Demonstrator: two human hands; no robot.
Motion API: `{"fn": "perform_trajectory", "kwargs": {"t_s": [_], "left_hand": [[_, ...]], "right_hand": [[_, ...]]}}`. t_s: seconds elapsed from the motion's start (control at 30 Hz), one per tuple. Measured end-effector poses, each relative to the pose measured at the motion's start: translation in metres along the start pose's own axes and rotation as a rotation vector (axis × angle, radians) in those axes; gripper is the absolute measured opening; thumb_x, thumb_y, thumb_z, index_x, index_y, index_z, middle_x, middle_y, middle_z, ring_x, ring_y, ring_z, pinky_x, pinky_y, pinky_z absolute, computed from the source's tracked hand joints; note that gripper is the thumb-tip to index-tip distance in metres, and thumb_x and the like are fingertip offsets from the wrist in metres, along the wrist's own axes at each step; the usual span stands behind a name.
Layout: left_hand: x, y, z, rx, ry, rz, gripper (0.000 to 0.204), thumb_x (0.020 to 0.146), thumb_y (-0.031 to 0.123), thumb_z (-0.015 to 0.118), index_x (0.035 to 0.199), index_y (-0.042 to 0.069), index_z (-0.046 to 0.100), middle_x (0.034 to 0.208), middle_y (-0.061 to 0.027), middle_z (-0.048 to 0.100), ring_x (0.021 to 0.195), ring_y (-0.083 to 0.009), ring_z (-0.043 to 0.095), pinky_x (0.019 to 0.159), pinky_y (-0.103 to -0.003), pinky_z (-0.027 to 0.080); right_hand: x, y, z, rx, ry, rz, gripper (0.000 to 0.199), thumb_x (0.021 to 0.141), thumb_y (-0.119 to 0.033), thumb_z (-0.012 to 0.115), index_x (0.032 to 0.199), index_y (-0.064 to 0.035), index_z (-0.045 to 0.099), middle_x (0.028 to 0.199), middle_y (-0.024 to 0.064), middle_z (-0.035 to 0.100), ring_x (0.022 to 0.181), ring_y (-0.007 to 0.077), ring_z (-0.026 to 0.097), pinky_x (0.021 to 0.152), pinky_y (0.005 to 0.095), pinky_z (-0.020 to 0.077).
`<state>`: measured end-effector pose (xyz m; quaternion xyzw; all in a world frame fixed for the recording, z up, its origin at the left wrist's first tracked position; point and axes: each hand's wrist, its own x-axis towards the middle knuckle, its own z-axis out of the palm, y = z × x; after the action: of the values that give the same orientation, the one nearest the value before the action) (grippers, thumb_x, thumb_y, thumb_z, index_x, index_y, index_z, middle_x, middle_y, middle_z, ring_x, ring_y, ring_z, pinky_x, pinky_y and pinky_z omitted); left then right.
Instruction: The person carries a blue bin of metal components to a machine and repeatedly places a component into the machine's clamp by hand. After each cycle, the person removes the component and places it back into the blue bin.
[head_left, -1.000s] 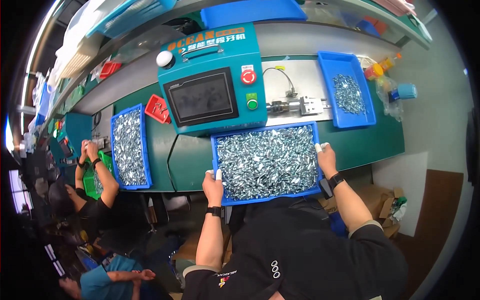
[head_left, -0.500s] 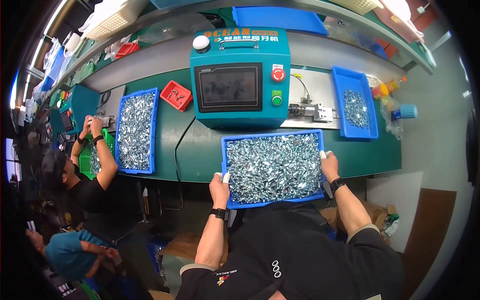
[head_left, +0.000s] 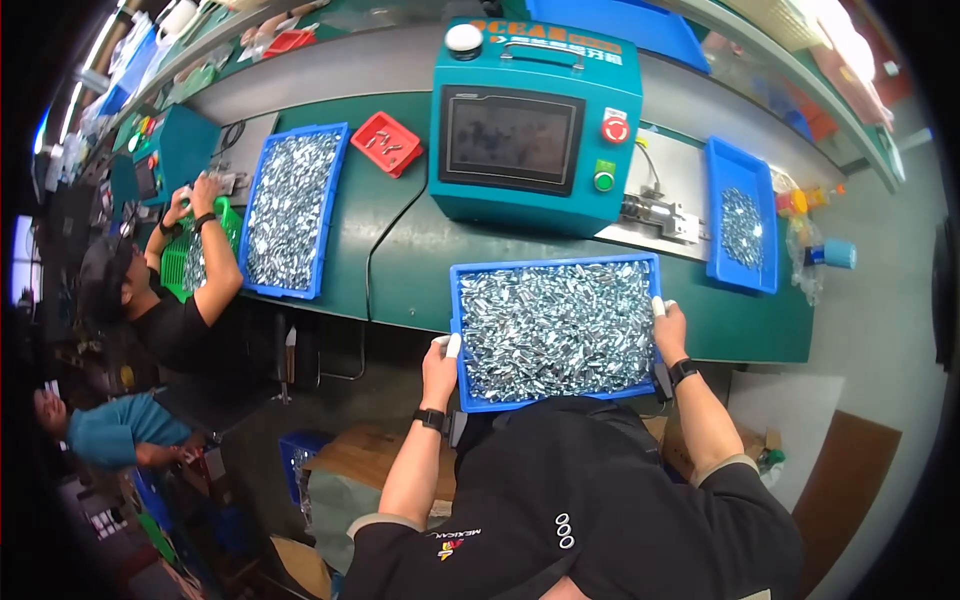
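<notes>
I grip a blue plastic tray (head_left: 456, 300) by its two short sides. It is filled with small shiny metal parts (head_left: 555, 330), too fine to name exactly. My left hand (head_left: 440, 372) closes on the left wall, thumb on the rim. On the right wall, my right hand (head_left: 670, 330) holds on in the same way. White covers sit on some fingertips. The tray's far part is over the green workbench (head_left: 400, 275), its near part past the bench edge by my body. Fingers under the walls are hidden.
A teal machine (head_left: 535, 215) with a dark screen stands beyond the tray, a metal fixture (head_left: 665, 218) to its right. Another blue tray (head_left: 742, 270) holds fewer parts. A red bin (head_left: 400, 160) and a full blue tray (head_left: 316, 270) lie left, near a co-worker (head_left: 165, 290).
The view has shifted, so the machine appears farther right and higher. Against the machine, the held tray has moved left and slightly toward me. Both hands keep their grip.
</notes>
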<state>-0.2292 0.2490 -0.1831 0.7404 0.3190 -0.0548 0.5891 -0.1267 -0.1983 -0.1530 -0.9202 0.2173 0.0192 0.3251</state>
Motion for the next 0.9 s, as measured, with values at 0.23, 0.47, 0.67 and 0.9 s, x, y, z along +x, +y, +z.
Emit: {"fn": "perform_trajectory", "kwargs": {"t_s": [0.23, 0.47, 0.67, 0.9], "left_hand": [[0.019, 0.015, 0.013, -0.759, -0.385, -0.557, 0.078, 0.097, 0.069, 0.037, 0.135, 0.004, 0.056, 0.128, -0.0126, 0.063, 0.115, -0.0245, 0.059, 0.101, -0.040, 0.046], [0.021, 0.004, 0.023, -0.812, -0.281, -0.527, 0.082, 0.094, 0.073, 0.038, 0.121, -0.001, 0.064, 0.118, -0.0101, 0.067, 0.108, -0.0222, 0.060, 0.094, -0.037, 0.047], [0.002, -0.013, 0.037, -0.573, -0.080, -0.517, 0.078, 0.095, 0.072, 0.039, 0.105, 0.002, 0.072, 0.106, -0.0068, 0.069, 0.099, -0.0166, 0.059, 0.090, -0.033, 0.045], [-0.046, -0.040, 0.025, -0.839, -0.099, -0.610, 0.079, 0.096, 0.071, 0.036, 0.114, 0.001, 0.067, 0.112, -0.0081, 0.069, 0.100, -0.0188, 0.062, 0.092, -0.036, 0.049]], "right_hand": [[0.001, 0.006, 0.014, 0.098, 0.020, -0.033, 0.037, 0.097, -0.030, 0.062, 0.087, 0.0058, 0.062, 0.074, 0.0148, 0.064, 0.067, 0.0205, 0.053, 0.064, 0.0389, 0.0431], [-0.001, -0.010, 0.017, 0.256, -0.062, 0.053, 0.038, 0.098, -0.030, 0.062, 0.081, 0.0040, 0.059, 0.068, 0.0005, 0.054, 0.067, 0.0116, 0.041, 0.058, 0.0347, 0.0373], [0.018, 0.023, 0.029, 0.257, -0.007, -0.091, 0.043, 0.100, -0.032, 0.060, 0.072, -0.0018, 0.049, 0.066, -0.0027, 0.047, 0.064, 0.0101, 0.035, 0.055, 0.0333, 0.0326], [0.022, -0.018, 0.029, 0.265, -0.175, -0.035, 0.039, 0.100, -0.032, 0.060, 0.080, 0.0019, 0.056, 0.070, 0.0011, 0.054, 0.066, 0.0116, 0.042, 0.057, 0.0342, 0.0370]]}}
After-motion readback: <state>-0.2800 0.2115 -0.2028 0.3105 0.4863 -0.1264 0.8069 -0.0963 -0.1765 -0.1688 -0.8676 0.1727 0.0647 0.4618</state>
